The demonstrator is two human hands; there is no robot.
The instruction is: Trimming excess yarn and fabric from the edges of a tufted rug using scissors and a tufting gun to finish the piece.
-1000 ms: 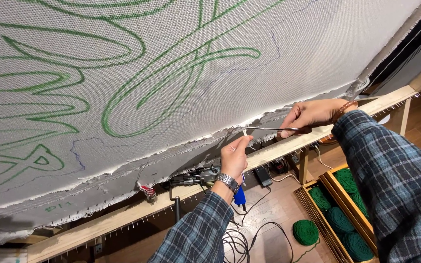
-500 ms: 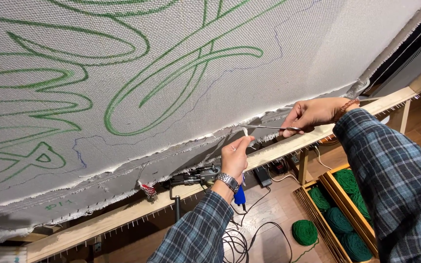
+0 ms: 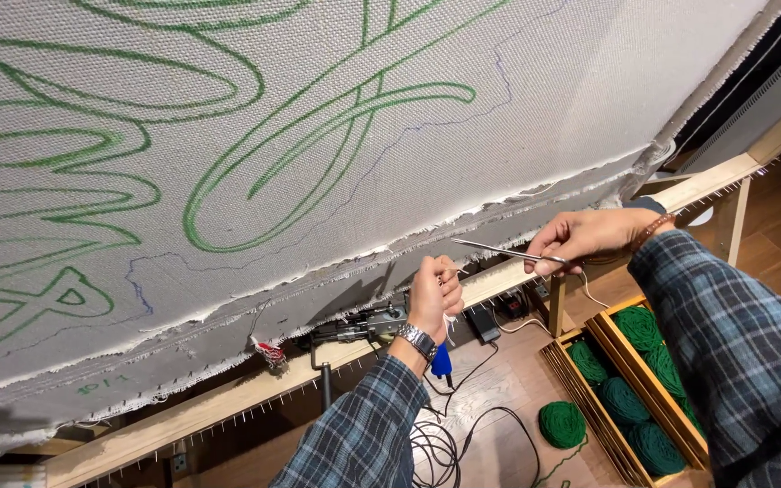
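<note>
Head view, left hand [image 3: 434, 296] pinching white thread [image 3: 447, 323]; right hand [image 3: 585, 240] gripping scissors [image 3: 497, 251], below canvas [image 3: 336, 117]; yarn crates [image 3: 630, 389]

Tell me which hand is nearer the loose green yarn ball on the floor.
Left. The left hand is above the loose green yarn ball, slightly to its left; the right hand, holding scissors, sits higher.

One head-worn camera looks down and forward, close to the stretched cloth [image 3: 336, 117] filling the upper frame, with the floor [image 3: 499, 389] at lower right.
</note>
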